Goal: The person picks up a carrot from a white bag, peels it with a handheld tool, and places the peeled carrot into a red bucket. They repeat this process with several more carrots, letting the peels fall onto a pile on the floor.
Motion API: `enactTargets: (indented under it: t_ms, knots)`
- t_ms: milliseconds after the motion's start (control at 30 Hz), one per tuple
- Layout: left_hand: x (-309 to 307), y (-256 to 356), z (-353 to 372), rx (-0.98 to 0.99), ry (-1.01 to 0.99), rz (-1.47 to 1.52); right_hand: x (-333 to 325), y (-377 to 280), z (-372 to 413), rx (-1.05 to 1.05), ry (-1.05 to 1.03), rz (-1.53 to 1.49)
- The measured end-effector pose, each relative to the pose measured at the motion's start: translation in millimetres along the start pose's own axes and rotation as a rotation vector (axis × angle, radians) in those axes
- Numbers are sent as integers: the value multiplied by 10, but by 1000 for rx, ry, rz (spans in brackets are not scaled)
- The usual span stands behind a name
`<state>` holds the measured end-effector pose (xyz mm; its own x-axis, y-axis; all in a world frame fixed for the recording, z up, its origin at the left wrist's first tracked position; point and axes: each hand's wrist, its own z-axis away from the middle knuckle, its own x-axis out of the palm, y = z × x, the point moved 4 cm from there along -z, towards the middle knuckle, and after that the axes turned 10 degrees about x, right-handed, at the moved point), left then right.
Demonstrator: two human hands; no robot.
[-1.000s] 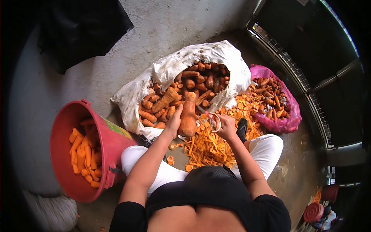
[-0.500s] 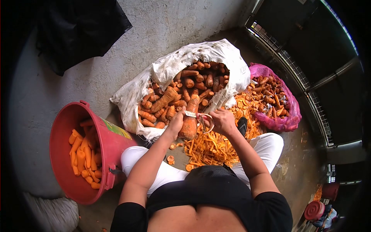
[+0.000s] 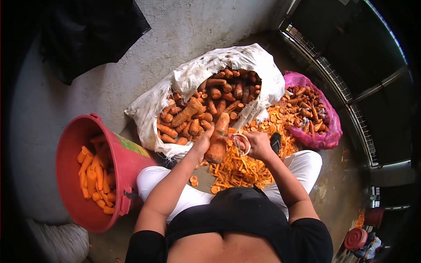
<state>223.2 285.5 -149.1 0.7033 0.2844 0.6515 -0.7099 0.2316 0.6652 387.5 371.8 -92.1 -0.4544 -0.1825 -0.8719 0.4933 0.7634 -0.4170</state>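
Black top (image 3: 245,215): nearest the camera, at the lower edge, worn by the person whose arms reach forward.
White trousers (image 3: 303,166): 2 bent knees spread to either side of the work.
Peel heap (image 3: 237,168): orange shavings piled on the floor (image 3: 131,79) between the knees, directly under the hands.
Left hand (image 3: 202,141): grip clenched around the lower left side of the big carrot, thumb up along it.
Big carrot (image 3: 218,139): held above the peel heap, standing almost upright with the narrow end pointing away toward the sack, skin still brownish along its length.
Right hand (image 3: 258,145): grip closed on the peeler, just beside the carrot's right side.
Peeler (image 3: 240,144): pale loop-shaped tool between the right hand and the carrot, its blade touching the carrot's side.
Black sandal (image 3: 275,142): on the floor just right of the right hand, partly among peelings.
Red bucket (image 3: 127,162): left of the left knee, tilted toward the camera, holding peeled carrots (image 3: 94,175), bright orange.
White sack (image 3: 228,61): just beyond the hands, mouth open, full of unpeeled carrots (image 3: 210,101).
Pink bag (image 3: 324,140): right of the sack, open, filled with carrot pieces (image 3: 307,109).
Black cloth (image 3: 87,30): far left, lying on the concrete.
Metal grating (image 3: 333,83): far right, curving along the floor's edge.
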Motion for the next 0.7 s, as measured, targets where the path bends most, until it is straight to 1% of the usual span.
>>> enactTargets:
  t_ms: [33, 133, 167, 300, 367, 467, 567, 700]
  knots:
    - [-23, 10, -5, 3, 9, -16, 41, -24, 16, 21, -22, -26]
    - [-34, 21, 25, -36, 15, 6, 103, -46, -6, 28, -114, 42]
    - [-40, 29, 25, -2, 4, -17, 82, -69, -21, 23, -81, 29]
    - [24, 94, 111, 30, -12, -84, 24, -13, -75, 25, -16, 47]
    - [49, 109, 123, 54, -11, -89, -23, -50, -93, 7, -18, 60]
    - [-18, 79, 97, 37, -57, -109, -3, -41, -86, 0, -14, 96]
    - [-35, 93, 86, 49, 1, -146, 8, -42, -114, 7, 10, 122]
    - [-33, 143, 114, 16, 36, -145, 33, -35, -148, -8, 73, 171]
